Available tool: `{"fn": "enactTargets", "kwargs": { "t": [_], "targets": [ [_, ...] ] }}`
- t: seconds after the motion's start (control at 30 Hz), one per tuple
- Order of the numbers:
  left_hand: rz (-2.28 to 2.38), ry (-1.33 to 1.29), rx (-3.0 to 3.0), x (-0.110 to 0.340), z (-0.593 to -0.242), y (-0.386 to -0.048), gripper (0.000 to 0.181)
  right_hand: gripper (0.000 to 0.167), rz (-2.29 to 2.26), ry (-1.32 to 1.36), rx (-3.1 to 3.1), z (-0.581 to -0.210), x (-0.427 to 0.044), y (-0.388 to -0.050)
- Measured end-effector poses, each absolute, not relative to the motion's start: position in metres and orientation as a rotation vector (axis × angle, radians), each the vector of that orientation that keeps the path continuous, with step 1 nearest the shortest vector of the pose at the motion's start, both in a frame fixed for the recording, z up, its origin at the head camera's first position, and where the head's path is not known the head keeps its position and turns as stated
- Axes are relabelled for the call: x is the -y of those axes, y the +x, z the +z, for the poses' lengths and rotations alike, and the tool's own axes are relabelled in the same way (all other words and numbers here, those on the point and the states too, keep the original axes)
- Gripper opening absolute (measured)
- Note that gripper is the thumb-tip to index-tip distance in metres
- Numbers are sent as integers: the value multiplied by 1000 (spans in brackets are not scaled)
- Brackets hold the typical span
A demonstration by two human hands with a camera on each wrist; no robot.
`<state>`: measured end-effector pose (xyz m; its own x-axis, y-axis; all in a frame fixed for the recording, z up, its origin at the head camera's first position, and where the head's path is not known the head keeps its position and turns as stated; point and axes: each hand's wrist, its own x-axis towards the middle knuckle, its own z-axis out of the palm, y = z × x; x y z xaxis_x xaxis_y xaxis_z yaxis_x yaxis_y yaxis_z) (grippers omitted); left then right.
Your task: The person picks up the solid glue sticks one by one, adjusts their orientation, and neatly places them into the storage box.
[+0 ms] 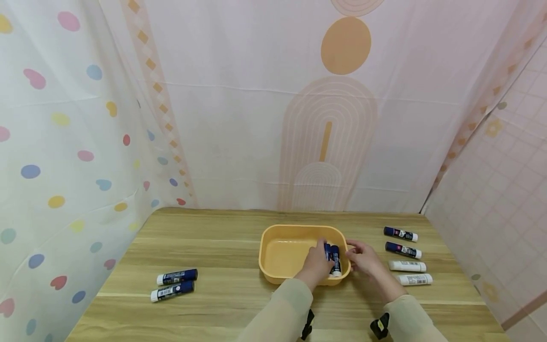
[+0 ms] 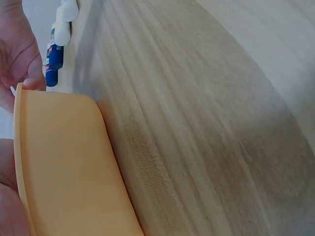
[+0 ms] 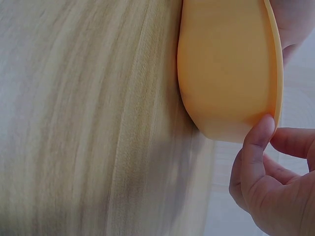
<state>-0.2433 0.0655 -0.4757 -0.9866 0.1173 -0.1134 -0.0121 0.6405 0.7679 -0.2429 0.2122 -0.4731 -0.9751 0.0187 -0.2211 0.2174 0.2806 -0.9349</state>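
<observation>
at nearly nine o'clock of the yellow box (image 1: pixel 279 259), two loose glue sticks (image 1: pixel 177 277) are laid. inside its three-o'clock end, boxed glue sticks (image 1: pixel 335 260) are touched by the left hand (image 1: pixel 315 262); whether one is grasped cannot be told. the box's three-o'clock edge is pinched by the right hand (image 1: pixel 366 261); beyond, four other glue sticks (image 1: pixel 403 250) are lined up.

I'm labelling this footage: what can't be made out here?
Head: whether the left hand grips the tube beside it; that hand covers part.
Head: fine print on the white tubes; too small.
Both wrist views: contents of the bin; hidden by its wall.
</observation>
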Motion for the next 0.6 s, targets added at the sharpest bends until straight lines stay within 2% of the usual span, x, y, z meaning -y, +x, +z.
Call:
{"fn": "enactTargets", "kwargs": {
  "t": [0.4,0.6],
  "targets": [
    [1251,61,-2712,-65,-480,-245,60,45,-1780,248,-2361,-473,-212,-243],
    [1056,-17,-2820,-65,-476,-245,57,45,-1789,244,-2361,-473,-212,-242]
  ]
}}
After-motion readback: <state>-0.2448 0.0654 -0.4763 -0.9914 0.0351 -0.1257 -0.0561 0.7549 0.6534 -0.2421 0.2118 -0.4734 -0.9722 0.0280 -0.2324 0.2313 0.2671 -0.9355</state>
